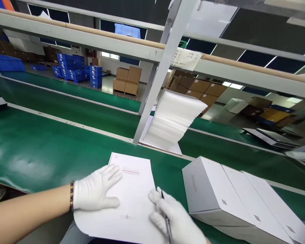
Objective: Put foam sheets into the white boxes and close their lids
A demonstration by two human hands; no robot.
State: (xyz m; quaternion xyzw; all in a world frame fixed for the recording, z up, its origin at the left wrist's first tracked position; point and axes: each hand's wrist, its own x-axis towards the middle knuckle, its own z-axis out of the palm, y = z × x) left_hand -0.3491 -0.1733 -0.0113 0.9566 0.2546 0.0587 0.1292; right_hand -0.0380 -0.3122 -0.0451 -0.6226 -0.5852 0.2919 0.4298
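Observation:
My left hand (98, 189), in a white glove, lies flat with its fingers spread on a white cardboard piece (133, 186). The cardboard has a straight far edge, a rounded near corner and a thin red line printed near its top. My right hand (173, 215), also gloved in white, is closed around a thin black pen-like tool (167, 225); whether it is a pen or tweezers is unclear. That hand is slightly blurred over the cardboard's right side. Its palm side is hidden.
Several white boxes (226, 193) stand in a row at right on the green work surface (40, 145). A stack of white foam sheets (173, 117) sits behind a slanting metal post (160, 67). Blue crates (67, 66) and brown cartons (128, 79) are farther back.

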